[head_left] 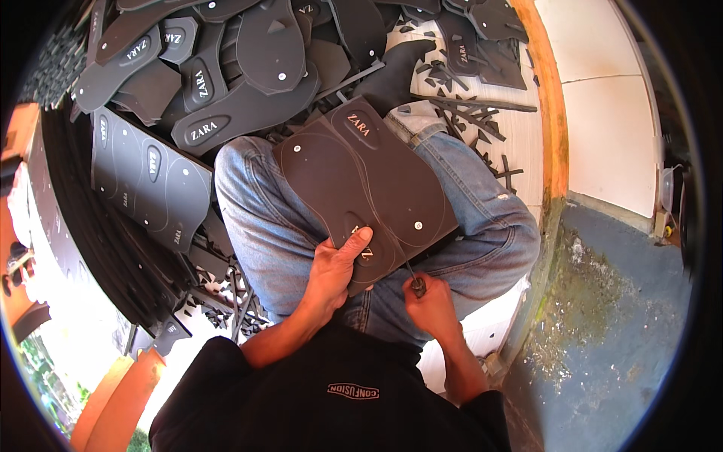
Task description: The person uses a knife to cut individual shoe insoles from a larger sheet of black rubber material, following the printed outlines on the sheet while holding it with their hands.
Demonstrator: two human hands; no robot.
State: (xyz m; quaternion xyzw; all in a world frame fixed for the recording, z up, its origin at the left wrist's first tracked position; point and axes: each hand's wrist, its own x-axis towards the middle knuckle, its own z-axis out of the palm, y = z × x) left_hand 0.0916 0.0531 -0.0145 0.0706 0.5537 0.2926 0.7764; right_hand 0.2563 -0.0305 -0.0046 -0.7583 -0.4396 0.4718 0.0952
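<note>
Cut insole pile (203,83) ahead, dark insole sheet (361,188) on lap, long axis upper-left to lower-right, L hand (335,271) clamped on near edge, R hand (431,301) closed on small cutting tool (416,282).

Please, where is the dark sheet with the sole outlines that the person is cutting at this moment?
In the head view, the dark sheet lies across the person's jeans-clad thighs, centre frame; the left hand grips its near edge and the right hand holds a small tool at it.

The single head view looks steeply down from the person's head onto the lap (301,218) at close range, its fisheye lens bending straight edges toward the rim. Both forearms enter from the lower edge, and the floor (602,316) fills the right side.
</note>
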